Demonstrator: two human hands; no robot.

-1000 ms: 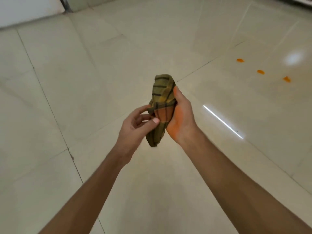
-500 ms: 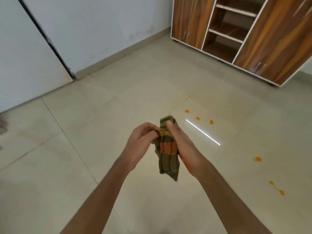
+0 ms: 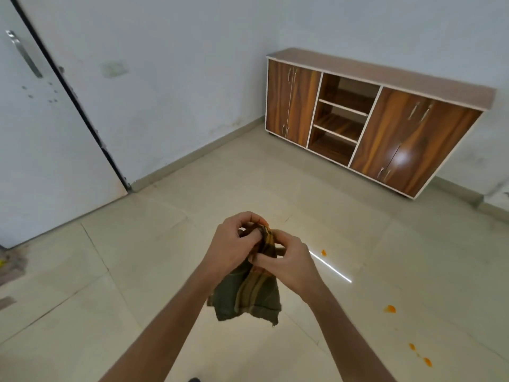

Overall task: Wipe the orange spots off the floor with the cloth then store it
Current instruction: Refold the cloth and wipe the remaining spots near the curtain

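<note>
A green and orange checked cloth (image 3: 248, 296) hangs in front of me at chest height, held at its top by both hands. My left hand (image 3: 234, 244) grips its upper left part and my right hand (image 3: 289, 263) pinches its upper right part. On the beige tiled floor (image 3: 137, 271) lie several orange spots: one (image 3: 323, 253) just right of my right hand, one (image 3: 390, 309) further right, and two (image 3: 412, 346) (image 3: 427, 362) near the lower right.
A low wooden cabinet (image 3: 385, 128) with closed doors and an open shelved middle bay (image 3: 341, 119) stands against the far wall at the right. A white door (image 3: 41, 147) is at the left. A bright light streak (image 3: 330, 267) reflects off the floor.
My view has lifted from the floor to the room, bringing the cabinet and door into sight. Both hands have closed on the cloth's top, and it now hangs spread out below them.
</note>
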